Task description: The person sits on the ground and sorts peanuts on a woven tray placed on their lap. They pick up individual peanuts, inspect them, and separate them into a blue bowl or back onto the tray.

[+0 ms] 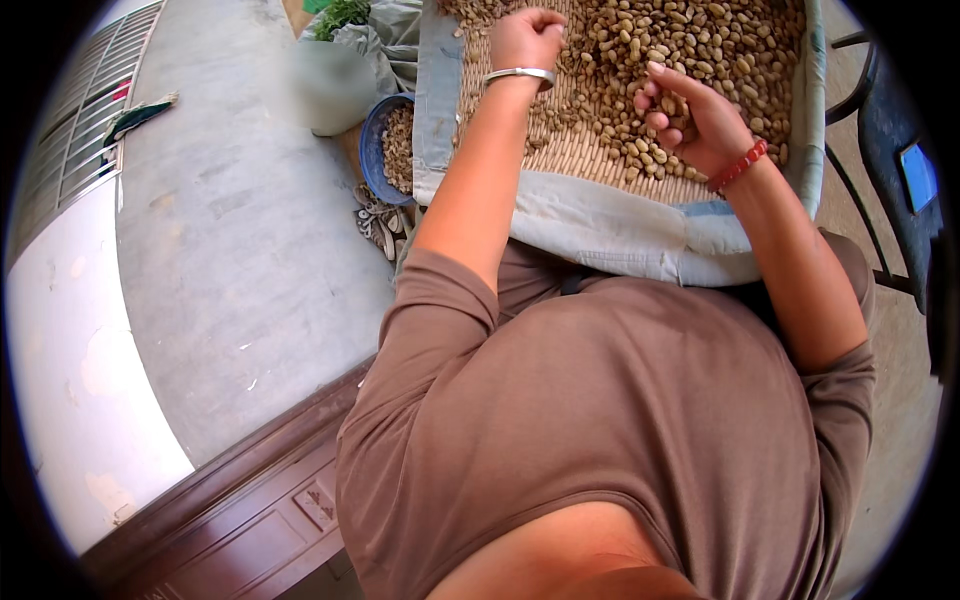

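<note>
My left hand (529,39), with a silver bangle at the wrist, is over the left side of a woven tray (559,154). Its fingers are curled in, and I cannot tell whether anything is inside them. Small shelled bits and husks (476,15) lie around it. On the right, my right hand (701,124) wears a red bead bracelet. It is turned palm inward, with a few unshelled peanuts (677,106) cupped in its bent fingers. A wide heap of unshelled peanuts (697,37) covers the tray's right and far parts.
Pale cloth (600,217) edges the tray, which reaches my lap. Left of it are a blue basin (371,161) of shells, sneakers (379,225), plastic bags (386,37) and greens (341,16). A dark chair (892,142) bearing a phone (919,178) stands right. Wooden furniture (247,525) is at lower left.
</note>
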Action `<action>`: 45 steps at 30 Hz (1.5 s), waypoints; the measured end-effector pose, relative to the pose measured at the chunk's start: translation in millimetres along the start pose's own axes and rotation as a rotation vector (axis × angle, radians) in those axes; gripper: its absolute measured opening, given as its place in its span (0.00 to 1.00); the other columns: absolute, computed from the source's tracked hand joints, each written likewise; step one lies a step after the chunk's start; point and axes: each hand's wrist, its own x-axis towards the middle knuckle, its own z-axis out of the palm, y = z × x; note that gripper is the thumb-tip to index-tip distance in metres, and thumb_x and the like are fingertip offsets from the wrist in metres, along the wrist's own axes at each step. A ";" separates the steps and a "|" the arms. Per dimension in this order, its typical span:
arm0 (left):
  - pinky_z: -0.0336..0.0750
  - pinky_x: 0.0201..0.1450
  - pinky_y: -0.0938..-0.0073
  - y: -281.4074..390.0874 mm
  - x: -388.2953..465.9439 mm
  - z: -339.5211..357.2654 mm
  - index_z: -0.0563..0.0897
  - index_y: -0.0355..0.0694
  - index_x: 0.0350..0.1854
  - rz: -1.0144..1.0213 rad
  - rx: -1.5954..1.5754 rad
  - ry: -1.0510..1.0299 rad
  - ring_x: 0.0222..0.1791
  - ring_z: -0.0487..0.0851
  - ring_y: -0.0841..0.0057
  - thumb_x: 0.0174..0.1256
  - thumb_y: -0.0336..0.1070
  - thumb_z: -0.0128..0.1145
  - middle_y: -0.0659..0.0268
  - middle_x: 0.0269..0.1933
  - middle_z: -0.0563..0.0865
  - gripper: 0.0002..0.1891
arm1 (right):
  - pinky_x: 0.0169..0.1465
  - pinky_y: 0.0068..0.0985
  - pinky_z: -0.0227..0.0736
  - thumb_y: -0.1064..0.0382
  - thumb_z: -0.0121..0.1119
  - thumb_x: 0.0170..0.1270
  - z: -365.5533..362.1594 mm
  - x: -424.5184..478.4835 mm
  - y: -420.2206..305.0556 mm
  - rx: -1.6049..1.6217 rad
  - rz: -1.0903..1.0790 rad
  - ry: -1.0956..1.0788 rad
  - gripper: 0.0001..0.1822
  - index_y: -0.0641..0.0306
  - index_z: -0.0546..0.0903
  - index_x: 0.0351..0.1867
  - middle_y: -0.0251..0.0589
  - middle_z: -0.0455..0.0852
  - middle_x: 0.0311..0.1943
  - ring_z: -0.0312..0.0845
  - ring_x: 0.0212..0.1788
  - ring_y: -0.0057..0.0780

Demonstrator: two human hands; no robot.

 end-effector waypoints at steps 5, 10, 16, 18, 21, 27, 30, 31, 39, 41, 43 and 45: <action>0.74 0.34 0.77 -40.7 -4.1 36.5 0.82 0.42 0.32 -0.008 0.443 -0.129 0.27 0.80 0.77 0.41 0.37 0.63 0.64 0.27 0.83 0.13 | 0.16 0.09 0.54 0.55 0.52 0.56 -5.4 4.1 0.8 0.006 0.022 -0.057 0.12 0.59 0.71 0.23 0.30 0.72 0.20 0.61 0.18 0.12; 0.74 0.32 0.78 -44.5 -12.3 41.3 0.81 0.41 0.29 -0.082 0.437 -0.148 0.26 0.80 0.77 0.42 0.35 0.61 0.65 0.25 0.82 0.09 | 0.17 0.09 0.55 0.54 0.53 0.56 -4.9 3.5 1.9 -0.033 -0.006 0.009 0.12 0.59 0.71 0.23 0.30 0.71 0.22 0.62 0.19 0.13; 0.73 0.29 0.79 -61.5 -21.0 24.5 0.82 0.41 0.29 -0.095 0.395 -0.176 0.24 0.79 0.79 0.44 0.35 0.59 0.67 0.23 0.81 0.08 | 0.19 0.09 0.56 0.54 0.53 0.55 -4.2 2.2 1.7 -0.132 -0.037 0.013 0.11 0.58 0.73 0.25 0.29 0.72 0.23 0.62 0.20 0.13; 0.73 0.30 0.78 -46.1 -24.3 22.0 0.82 0.42 0.28 -0.087 0.355 -0.172 0.24 0.79 0.78 0.42 0.37 0.61 0.67 0.23 0.81 0.09 | 0.20 0.09 0.55 0.54 0.53 0.55 -3.7 2.3 2.2 -0.152 -0.038 0.004 0.10 0.58 0.73 0.25 0.28 0.73 0.23 0.62 0.20 0.13; 0.73 0.31 0.76 -44.2 -24.3 35.8 0.82 0.43 0.27 -0.016 0.557 -0.152 0.25 0.79 0.75 0.40 0.37 0.61 0.65 0.24 0.81 0.09 | 0.20 0.09 0.55 0.54 0.53 0.55 -7.3 5.2 3.8 -0.140 -0.035 -0.013 0.10 0.58 0.73 0.25 0.29 0.73 0.23 0.62 0.21 0.13; 0.73 0.32 0.74 -46.9 -27.7 39.3 0.81 0.41 0.25 0.010 0.587 -0.091 0.26 0.79 0.71 0.39 0.32 0.61 0.62 0.25 0.81 0.07 | 0.21 0.09 0.56 0.54 0.52 0.56 -9.9 6.9 3.2 -0.147 -0.046 -0.011 0.11 0.59 0.74 0.28 0.29 0.73 0.25 0.62 0.21 0.12; 0.73 0.28 0.79 -47.5 -26.5 22.2 0.81 0.38 0.26 -0.151 0.289 -0.109 0.24 0.79 0.79 0.39 0.29 0.61 0.65 0.24 0.81 0.08 | 0.23 0.10 0.61 0.53 0.51 0.56 -2.0 3.8 1.6 -0.181 -0.051 0.089 0.13 0.60 0.76 0.33 0.31 0.76 0.28 0.68 0.24 0.14; 0.73 0.28 0.80 -41.2 -25.0 14.1 0.80 0.37 0.26 -0.217 0.150 -0.126 0.23 0.78 0.81 0.39 0.27 0.62 0.65 0.24 0.81 0.08 | 0.25 0.11 0.63 0.54 0.51 0.56 -0.9 3.4 1.6 -0.150 -0.038 0.094 0.13 0.61 0.76 0.35 0.32 0.76 0.29 0.69 0.26 0.15; 0.74 0.30 0.86 86.7 -52.6 -7.7 0.79 0.34 0.32 0.038 -0.342 -0.389 0.27 0.79 0.85 0.44 0.25 0.60 0.66 0.28 0.81 0.10 | 0.29 0.15 0.75 0.53 0.49 0.58 -14.7 9.8 5.6 0.054 -0.003 0.026 0.16 0.63 0.75 0.38 0.37 0.79 0.32 0.77 0.32 0.22; 0.73 0.30 0.87 98.7 -51.1 -6.0 0.80 0.34 0.31 0.073 -0.322 -0.398 0.27 0.78 0.86 0.41 0.29 0.63 0.67 0.28 0.81 0.12 | 0.28 0.14 0.75 0.53 0.49 0.58 -17.6 9.4 5.1 0.079 -0.001 -0.004 0.15 0.63 0.75 0.37 0.37 0.79 0.32 0.77 0.31 0.22; 0.73 0.29 0.85 90.2 -35.3 -8.4 0.81 0.37 0.30 0.135 -0.200 -0.119 0.27 0.79 0.83 0.43 0.32 0.62 0.67 0.26 0.82 0.09 | 0.27 0.13 0.74 0.53 0.49 0.58 -15.3 4.7 0.2 0.069 -0.004 -0.036 0.14 0.63 0.75 0.35 0.38 0.79 0.32 0.77 0.30 0.21; 0.74 0.28 0.83 35.4 -7.6 -5.5 0.81 0.37 0.26 -0.055 -0.218 0.037 0.26 0.80 0.83 0.45 0.32 0.60 0.66 0.25 0.82 0.06 | 0.20 0.09 0.65 0.54 0.49 0.58 -11.5 8.1 3.2 0.069 0.007 -0.035 0.13 0.62 0.74 0.32 0.33 0.77 0.28 0.71 0.23 0.15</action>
